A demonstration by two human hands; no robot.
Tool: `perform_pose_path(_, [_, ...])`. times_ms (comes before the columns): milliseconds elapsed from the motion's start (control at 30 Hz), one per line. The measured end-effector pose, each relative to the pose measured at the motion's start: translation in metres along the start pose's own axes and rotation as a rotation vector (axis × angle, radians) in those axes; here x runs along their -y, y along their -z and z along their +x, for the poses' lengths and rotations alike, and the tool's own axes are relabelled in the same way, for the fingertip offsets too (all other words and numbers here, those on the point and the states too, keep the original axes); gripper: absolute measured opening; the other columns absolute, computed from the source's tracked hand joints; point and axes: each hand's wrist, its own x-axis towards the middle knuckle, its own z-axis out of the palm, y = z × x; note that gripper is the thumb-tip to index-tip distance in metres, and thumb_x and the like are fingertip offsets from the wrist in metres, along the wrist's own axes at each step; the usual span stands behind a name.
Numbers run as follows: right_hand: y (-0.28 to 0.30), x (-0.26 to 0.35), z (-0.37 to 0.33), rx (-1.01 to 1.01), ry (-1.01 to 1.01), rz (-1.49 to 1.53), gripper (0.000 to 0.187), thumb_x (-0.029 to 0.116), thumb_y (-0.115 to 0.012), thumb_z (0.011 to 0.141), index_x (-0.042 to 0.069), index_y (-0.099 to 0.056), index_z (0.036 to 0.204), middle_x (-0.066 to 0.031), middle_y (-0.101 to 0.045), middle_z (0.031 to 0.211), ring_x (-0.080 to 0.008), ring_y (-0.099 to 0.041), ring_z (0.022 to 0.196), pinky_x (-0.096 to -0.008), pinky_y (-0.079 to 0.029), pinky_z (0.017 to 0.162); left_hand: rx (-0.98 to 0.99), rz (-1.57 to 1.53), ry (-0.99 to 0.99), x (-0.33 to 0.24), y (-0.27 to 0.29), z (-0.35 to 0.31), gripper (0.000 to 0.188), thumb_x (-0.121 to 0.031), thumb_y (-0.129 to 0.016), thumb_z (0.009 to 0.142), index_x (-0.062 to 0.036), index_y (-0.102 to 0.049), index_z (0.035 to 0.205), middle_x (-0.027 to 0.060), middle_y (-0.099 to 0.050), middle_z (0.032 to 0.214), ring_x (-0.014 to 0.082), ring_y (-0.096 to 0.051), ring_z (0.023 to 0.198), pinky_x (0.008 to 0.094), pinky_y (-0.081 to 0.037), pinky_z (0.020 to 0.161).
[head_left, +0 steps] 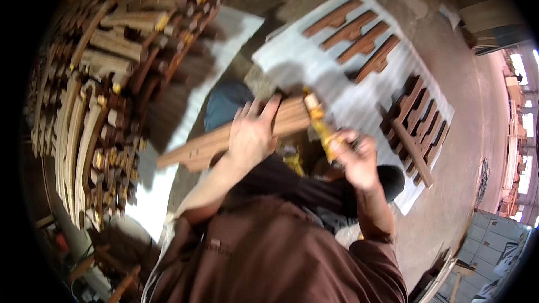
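Observation:
My left hand (pixel 252 132) grips a long, shaped wooden piece (pixel 210 145) from above, fingers over its far edge and thumb lying along it. The piece slants across my lap, with a narrow end at the left and a wider end at the right. My right hand (pixel 357 156) is closed around a slim yellow stick-like tool (pixel 321 126), blurred by motion. Its pale tip is at the wider right end of the wooden piece; whether they touch I cannot tell. My knees are bent under the work.
A large stack of wooden pieces (pixel 120 45), some with yellow bits on their ends, stands at the left on a white sheet (pixel 238 25). Ahead to the right, another white sheet (pixel 331 87) carries rows of dark shaped pieces (pixel 351 33). Grey cartons (pixel 491 241) are at the lower right.

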Motion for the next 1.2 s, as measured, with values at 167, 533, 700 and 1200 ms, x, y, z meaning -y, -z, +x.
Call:
perform_pose_path(167, [0.014, 0.033, -0.011, -0.132, 0.316, 0.239, 0.022, 0.0, -0.071, 0.081, -0.004, -0.063, 0.101, -0.009, -0.063, 0.08, -0.0155, -0.062, 0.071, -0.0251, -0.051, 0.062, -0.03, 0.137, 0.08, 0.021, -0.011, -0.014, 0.063, -0.008, -0.069, 0.069, -0.0062, -0.053, 0.13, 0.016, -0.06, 0.099, 0.0318, -0.06, 0.09, 0.0415, -0.048, 0.078])
perform_pose_path(533, [-0.002, -0.053, 0.036, 0.052, 0.185, -0.933, 0.014, 0.011, -0.071, 0.085, 0.0, -0.064, 0.081, -0.0196, -0.061, 0.075, -0.0374, -0.059, 0.065, -0.0397, -0.046, 0.06, 0.008, 0.09, 0.128, 0.012, -0.008, -0.019, 0.078, -0.006, -0.083, 0.061, -0.0053, -0.051, 0.132, 0.0161, -0.058, 0.103, 0.0346, -0.059, 0.098, 0.0436, -0.047, 0.084])
perform_pose_path(700, [-0.01, -0.038, 0.047, 0.163, 0.068, -0.957, 0.013, 0.01, -0.073, 0.081, -0.001, -0.067, 0.082, -0.0182, -0.06, 0.074, -0.0318, -0.06, 0.069, -0.0367, -0.048, 0.067, 0.017, 0.134, 0.108, 0.016, -0.014, -0.02, 0.081, -0.006, -0.083, 0.059, -0.0076, -0.05, 0.133, 0.0146, -0.058, 0.101, 0.033, -0.058, 0.095, 0.0428, -0.047, 0.082])
perform_pose_path(1200, [-0.021, -0.026, 0.075, 0.017, 0.046, -0.501, 0.015, 0.008, -0.076, 0.081, -0.002, -0.068, 0.088, -0.0035, -0.063, 0.069, -0.0068, -0.053, 0.064, -0.0239, -0.044, 0.061, -0.006, 0.145, 0.029, 0.011, -0.018, -0.026, 0.064, -0.011, -0.069, 0.07, -0.0088, -0.053, 0.132, 0.0131, -0.056, 0.099, 0.0283, -0.056, 0.091, 0.0388, -0.047, 0.079])
